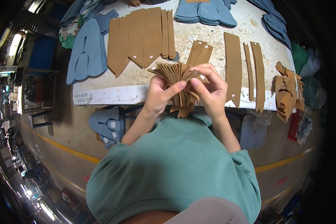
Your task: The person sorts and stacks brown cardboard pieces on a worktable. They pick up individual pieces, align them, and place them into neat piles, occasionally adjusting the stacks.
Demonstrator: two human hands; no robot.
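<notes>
A fanned bundle of brown fabric pieces [174, 74] is held up at the table's near edge, pinched in at its middle. My left hand [156, 95] is closed round its left side, thumb pressed across the front. My right hand [214, 89] grips the right side, thumb and fingers on the upper pieces near a small white sticker. Whether a tie runs round the middle I cannot tell. Just beyond my hands lie short brown strips [201, 53] with white stickers.
Stacked brown panels [145, 35] lie beyond left, blue-grey pieces [86, 52] further left and more blue stacks [207, 14] at the back. To the right are long brown strips [233, 63] and a tied brown bundle [287, 89] at the table edge. Blue pieces [108, 123] sit below the tabletop.
</notes>
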